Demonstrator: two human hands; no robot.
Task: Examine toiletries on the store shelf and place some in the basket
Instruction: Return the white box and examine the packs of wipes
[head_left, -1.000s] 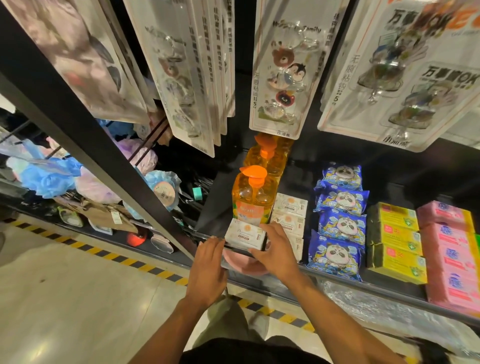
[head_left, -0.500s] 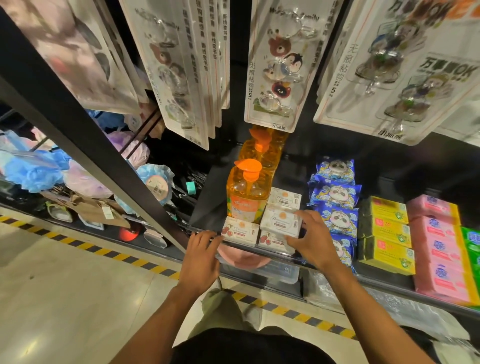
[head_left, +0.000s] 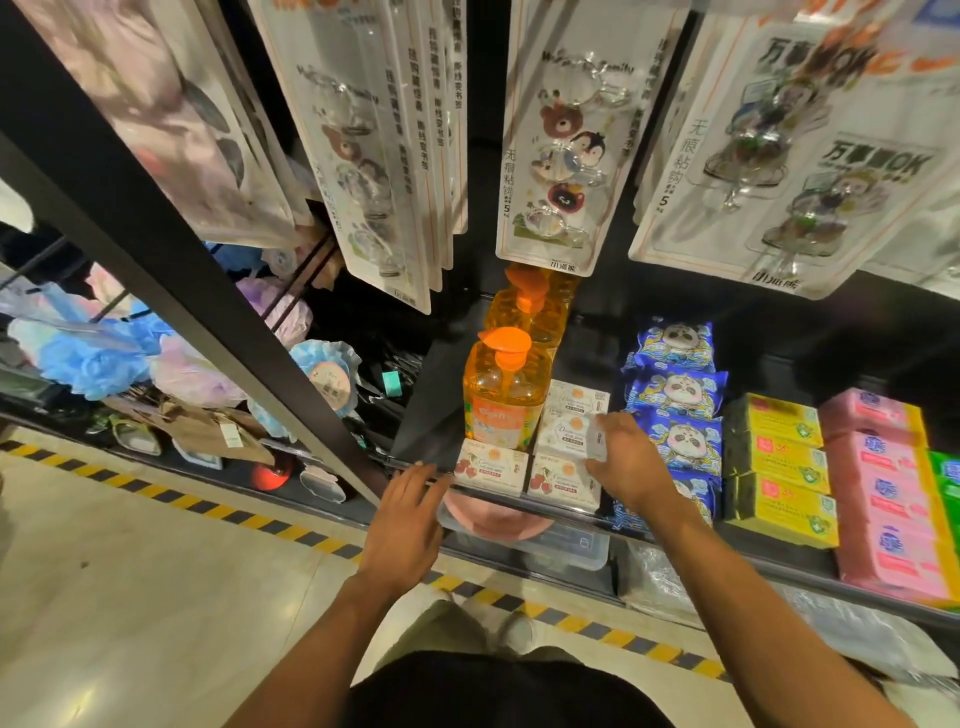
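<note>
On the shelf (head_left: 431, 415), right at its front lip, the right hand (head_left: 631, 467) pinches a white soap box (head_left: 566, 435), fingers curled round its right end. The left hand (head_left: 402, 525) hovers loose and spread, low to the left of the grip, holding nothing. No basket is in sight. The likely trouble: an end-on pinch could let the box swing and nudge the front box (head_left: 563, 480), just nearside of the grip, off the lip. It could also knock the orange pump bottle (head_left: 506, 395) standing tight against its left. Now the count: four white soap boxes, the held one included. Three orange bottles stand in file, beyond and left of the grip, the rear ones half hidden. Four panda wipe packs (head_left: 675, 389) lie right of it, perhaps a fifth under the forearm. Three yellow boxes (head_left: 784, 457) sit farther right.
</note>
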